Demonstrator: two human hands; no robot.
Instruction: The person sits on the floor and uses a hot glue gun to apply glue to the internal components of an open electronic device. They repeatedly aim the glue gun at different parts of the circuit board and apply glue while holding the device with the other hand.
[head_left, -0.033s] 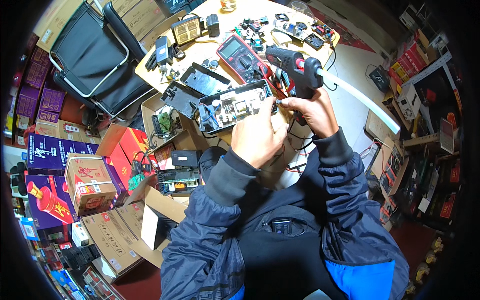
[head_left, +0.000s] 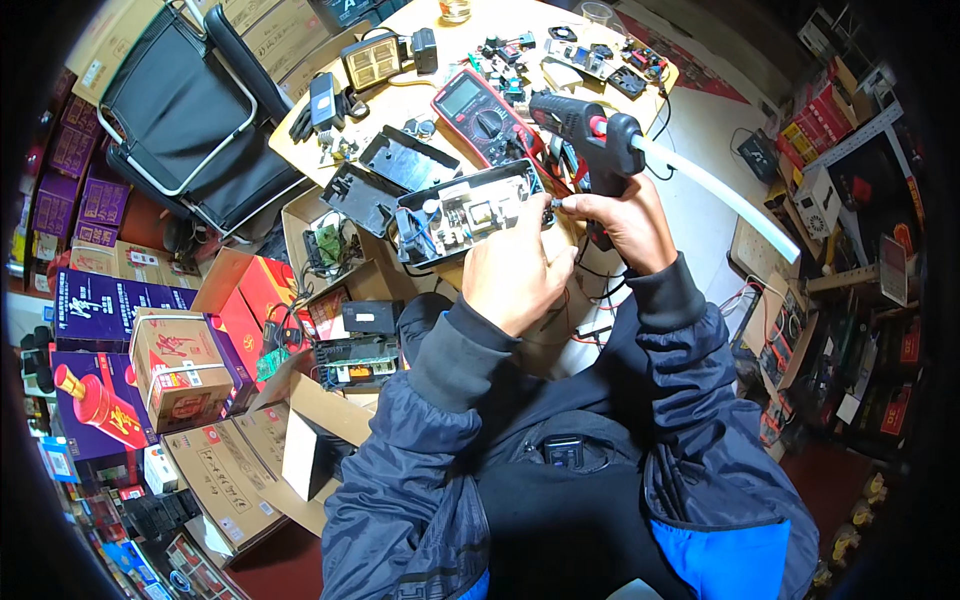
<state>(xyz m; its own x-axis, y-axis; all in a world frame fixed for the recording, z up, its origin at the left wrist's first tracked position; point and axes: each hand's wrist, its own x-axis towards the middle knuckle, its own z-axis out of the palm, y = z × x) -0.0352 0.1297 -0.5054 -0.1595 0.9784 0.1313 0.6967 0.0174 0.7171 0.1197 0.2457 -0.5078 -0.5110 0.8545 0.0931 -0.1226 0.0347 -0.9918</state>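
Note:
A black open case (head_left: 405, 262) with a white-potted circuit board (head_left: 482, 214) inside lies at the table's near edge. Over its near right corner is my left hand (head_left: 515, 275), back up, fingers curled and closed. Its fingertips meet a small dark piece (head_left: 556, 203) that I cannot make out. My right hand (head_left: 640, 228) is wrapped round a black hot glue gun (head_left: 603, 150), with a long white glue stick (head_left: 720, 195) jutting from its back. The right thumb reaches across to the same small piece. Two black cover halves (head_left: 410, 158) lie just beyond the case.
A red multimeter (head_left: 487, 118) lies behind the case on the wooden table (head_left: 297, 150). Small circuit boards (head_left: 505, 62) and fans (head_left: 630, 82) are spread farther back. Cardboard boxes (head_left: 225, 480) crowd the left, beside a folding chair (head_left: 185, 110). Cables (head_left: 600, 290) hang below my hands.

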